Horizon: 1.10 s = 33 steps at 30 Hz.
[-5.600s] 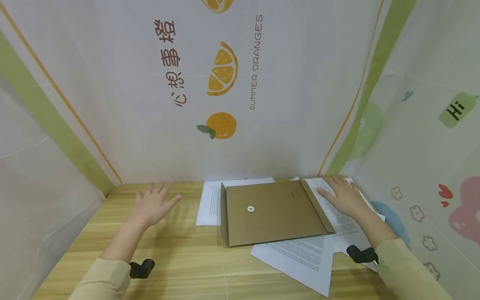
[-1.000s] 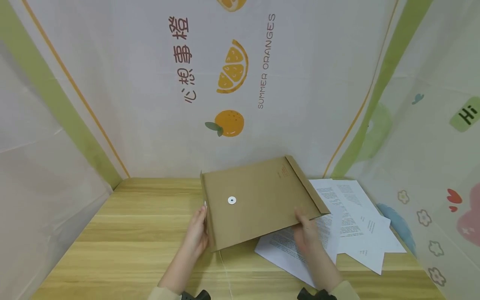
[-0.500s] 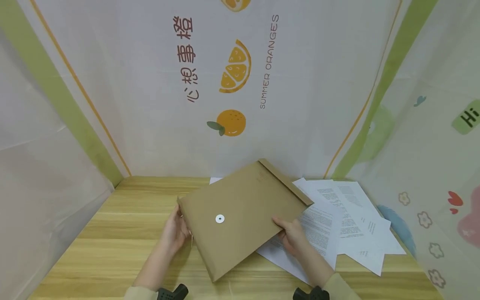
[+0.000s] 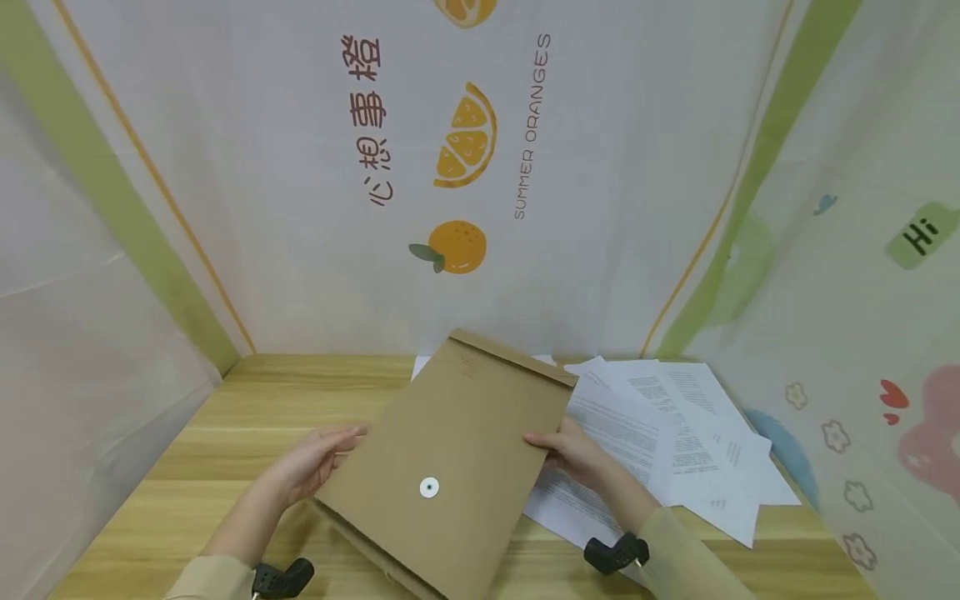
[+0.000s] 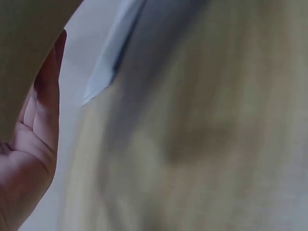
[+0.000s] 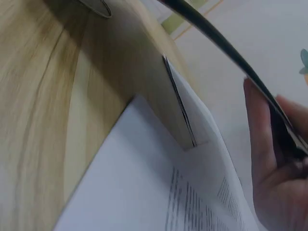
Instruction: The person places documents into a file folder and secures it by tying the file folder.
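Observation:
A brown kraft paper document envelope (image 4: 450,417) with a white button (image 4: 429,487) on its front is raised at a tilt above the table. Its folded strip faces the back, and the near end hangs past the bottom of the head view. My right hand (image 4: 581,454) pinches its right edge, thumb on the front and fingers behind; the right wrist view shows the envelope's thin edge (image 6: 231,50) between them. At the left edge is my left hand (image 4: 318,458), its fingers extended and partly hidden behind the envelope. In the left wrist view those fingers (image 5: 45,96) lie against the brown sheet.
Several printed paper sheets (image 4: 675,433) overlap on the right of the wooden table (image 4: 247,417). More white paper (image 4: 422,363) shows behind the envelope. A white curtain with orange prints (image 4: 585,208) closes off the back, and another curtain (image 4: 862,333) stands at the right.
The envelope has gone from lying flat to being lifted, then swung anticlockwise until its folded strip faces back. My left hand has moved left and its fingers have straightened; the right keeps its pinch.

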### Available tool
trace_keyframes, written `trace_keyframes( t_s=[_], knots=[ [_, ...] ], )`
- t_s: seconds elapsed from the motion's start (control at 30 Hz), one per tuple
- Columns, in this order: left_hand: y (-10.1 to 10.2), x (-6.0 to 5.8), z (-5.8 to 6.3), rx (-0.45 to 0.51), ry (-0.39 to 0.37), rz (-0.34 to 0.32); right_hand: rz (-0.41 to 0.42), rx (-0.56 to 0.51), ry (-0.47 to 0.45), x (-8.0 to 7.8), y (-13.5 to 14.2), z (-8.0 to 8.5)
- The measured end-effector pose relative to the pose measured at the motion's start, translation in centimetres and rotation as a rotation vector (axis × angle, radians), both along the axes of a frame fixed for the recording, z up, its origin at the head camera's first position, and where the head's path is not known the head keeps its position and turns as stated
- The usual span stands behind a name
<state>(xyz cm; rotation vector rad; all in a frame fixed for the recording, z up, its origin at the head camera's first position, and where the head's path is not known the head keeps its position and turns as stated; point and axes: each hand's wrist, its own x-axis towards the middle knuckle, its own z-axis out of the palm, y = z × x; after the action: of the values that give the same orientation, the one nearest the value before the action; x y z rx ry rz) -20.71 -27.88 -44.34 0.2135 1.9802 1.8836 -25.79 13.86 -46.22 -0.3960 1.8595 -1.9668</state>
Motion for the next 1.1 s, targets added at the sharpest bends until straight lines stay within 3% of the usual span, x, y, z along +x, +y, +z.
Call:
trace_keyframes(
  t_s=[0.17, 0.37, 0.63, 0.8, 1.1],
  knots=[
    [0.4, 1.1, -1.1, 0.003, -0.012, -0.067, -0.042, 0.081, 0.018, -0.5, -1.1, 0.4],
    [0.1, 3.0, -1.7, 0.103, -0.039, -0.002, -0.1, 0.079, -0.021, -0.3, -3.0, 0.6],
    [-1.0, 5.2, -2.1, 0.139, -0.044, 0.1, -0.003, 0.067, -0.049, 1.8, -5.0, -0.1],
    [-1.7, 6.4, -2.7, 0.203, 0.0, 0.188, 0.06, 0.083, -0.013, 3.1, -6.5, -0.5],
    [-2.0, 7.9, -3.6, 0.188, 0.055, 0.469, 0.078, 0.085, 0.039, 4.3, -8.6, -0.1]
  ],
)
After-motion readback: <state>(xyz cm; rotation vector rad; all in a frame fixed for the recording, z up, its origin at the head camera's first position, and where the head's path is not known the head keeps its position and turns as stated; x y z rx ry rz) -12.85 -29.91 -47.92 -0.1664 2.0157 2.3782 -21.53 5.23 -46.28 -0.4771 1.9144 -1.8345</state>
